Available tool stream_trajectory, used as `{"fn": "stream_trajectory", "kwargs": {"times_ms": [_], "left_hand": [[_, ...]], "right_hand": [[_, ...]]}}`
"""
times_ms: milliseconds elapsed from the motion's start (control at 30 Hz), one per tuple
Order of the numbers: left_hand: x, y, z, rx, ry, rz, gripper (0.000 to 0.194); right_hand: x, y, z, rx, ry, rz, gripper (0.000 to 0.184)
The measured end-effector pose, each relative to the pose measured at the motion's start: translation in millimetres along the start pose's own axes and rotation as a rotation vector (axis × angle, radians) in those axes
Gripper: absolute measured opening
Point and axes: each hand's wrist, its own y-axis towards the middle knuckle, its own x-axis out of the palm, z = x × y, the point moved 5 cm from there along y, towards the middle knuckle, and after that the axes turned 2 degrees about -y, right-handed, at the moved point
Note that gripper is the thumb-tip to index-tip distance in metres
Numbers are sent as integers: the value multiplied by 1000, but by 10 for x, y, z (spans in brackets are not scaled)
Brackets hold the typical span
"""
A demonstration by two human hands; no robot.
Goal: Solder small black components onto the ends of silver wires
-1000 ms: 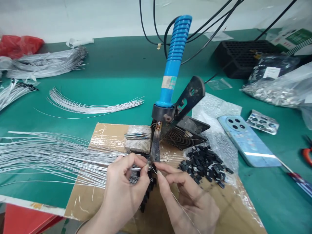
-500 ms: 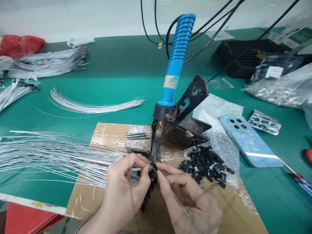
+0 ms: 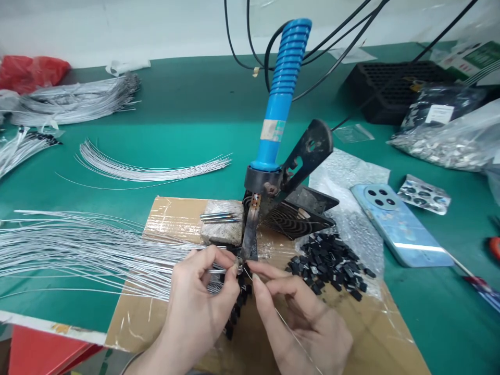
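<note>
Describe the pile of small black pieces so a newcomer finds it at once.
On the green table lies a brown cardboard sheet. Toward its right side, between the right hand and the blue phone, a pile of black pieces rests partly on clear plastic. Unlike the row of black pieces left of that hand, it is a loose heap.

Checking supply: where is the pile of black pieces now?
In the head view, the black pile lies right of centre, beyond the right hand and left of the blue phone.
</note>
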Motion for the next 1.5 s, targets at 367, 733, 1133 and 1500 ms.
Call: {"fn": "stream_trajectory", "kwargs": {"times_ms": [367,733,1133,1500], "left_hand": [[-21,-34,-10,-16,-37,-42,14],[-23,-58,-51,-3,44,-69,15],[-171,-171,-146,112,253,-84,13],[-332,-250,-133,404,361,-12,19]], "right_hand": [[4,29,95,4,38,-126,19],[8,52,68,32,71,-141,19],[-906,237,408,287,354,429,44],[-1015,205,777,242,189,374,43]]}}
